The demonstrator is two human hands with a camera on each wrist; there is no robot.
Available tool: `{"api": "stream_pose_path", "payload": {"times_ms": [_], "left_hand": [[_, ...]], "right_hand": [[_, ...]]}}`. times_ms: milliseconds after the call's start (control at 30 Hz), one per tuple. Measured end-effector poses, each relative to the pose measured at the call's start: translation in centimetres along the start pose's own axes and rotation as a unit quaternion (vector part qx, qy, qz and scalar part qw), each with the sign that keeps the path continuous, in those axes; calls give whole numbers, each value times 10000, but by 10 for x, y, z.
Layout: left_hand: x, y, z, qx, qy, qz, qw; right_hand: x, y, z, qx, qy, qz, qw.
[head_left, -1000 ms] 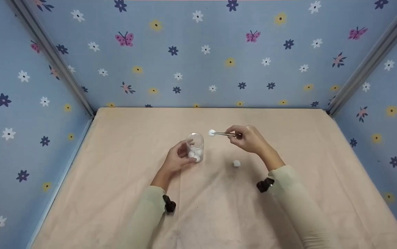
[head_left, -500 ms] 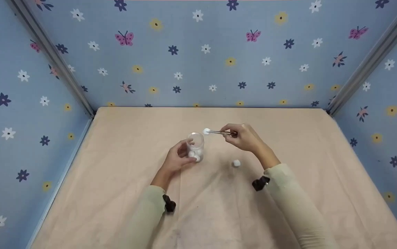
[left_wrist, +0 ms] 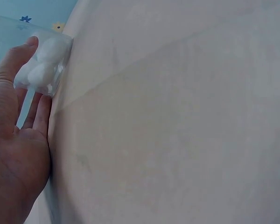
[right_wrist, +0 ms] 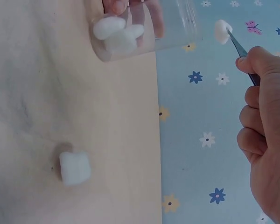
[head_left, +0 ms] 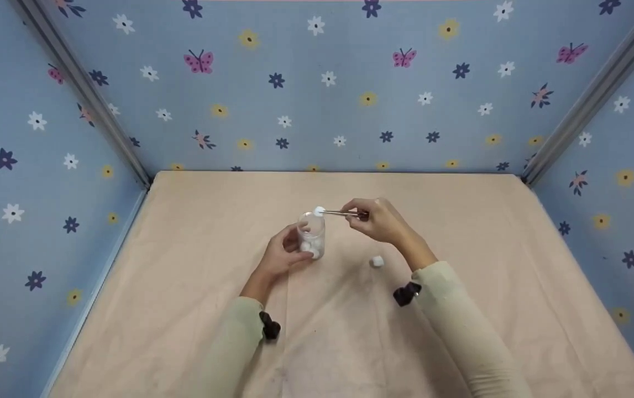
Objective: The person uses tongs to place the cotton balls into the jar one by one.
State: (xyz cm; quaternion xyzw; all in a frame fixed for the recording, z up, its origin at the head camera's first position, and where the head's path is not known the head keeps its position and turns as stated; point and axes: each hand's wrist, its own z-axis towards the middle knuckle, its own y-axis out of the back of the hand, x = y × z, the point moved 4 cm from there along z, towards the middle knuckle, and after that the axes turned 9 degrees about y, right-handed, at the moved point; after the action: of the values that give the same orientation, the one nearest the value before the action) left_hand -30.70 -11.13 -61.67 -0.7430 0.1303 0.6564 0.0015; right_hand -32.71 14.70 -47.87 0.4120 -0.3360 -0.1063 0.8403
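Note:
A clear cup (head_left: 318,232) stands upright on the table, several white cotton balls (right_wrist: 116,35) piled at its bottom. My left hand (head_left: 282,253) holds the cup from the left side, its thumb and fingers round the wall, as the left wrist view also shows. With my right hand (head_left: 376,220) I pinch metal tweezers (head_left: 341,213). Their tips grip one cotton ball (right_wrist: 221,31), which is above the cup's mouth near its right rim in the head view. Another cotton ball (head_left: 377,261), rather square, lies on the table right of the cup.
A pale peach cloth (head_left: 211,221) covers the table and shows some creases. Blue flowered panels (head_left: 305,83) enclose the back and both sides, with grey posts (head_left: 90,99) at the corners. Dark devices (head_left: 407,294) are strapped at both cuffs.
My right hand has moved left, bringing the tweezers and their cotton ball from beside the cup to above its rim. My left hand and the cup have stayed in place.

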Motion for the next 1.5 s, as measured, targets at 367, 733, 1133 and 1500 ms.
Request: {"api": "stream_pose_path", "payload": {"times_ms": [367, 733, 1133, 1500], "left_hand": [[2, 0, 0, 8, -40, -8, 10000], [2, 0, -1, -17, -76, -78, 9999], [1, 1, 0, -3, -182, -65, 9998], [0, -1, 0, -21, -128, -190, 9997]], "right_hand": [[8, -5, 9, -18, 192, 51, 9998], [10, -13, 9, 12, 196, 56, 9998], [8, -14, 8, 80, 124, 112, 9998], [10, -13, 7, 78, 173, 14, 9998]]}}
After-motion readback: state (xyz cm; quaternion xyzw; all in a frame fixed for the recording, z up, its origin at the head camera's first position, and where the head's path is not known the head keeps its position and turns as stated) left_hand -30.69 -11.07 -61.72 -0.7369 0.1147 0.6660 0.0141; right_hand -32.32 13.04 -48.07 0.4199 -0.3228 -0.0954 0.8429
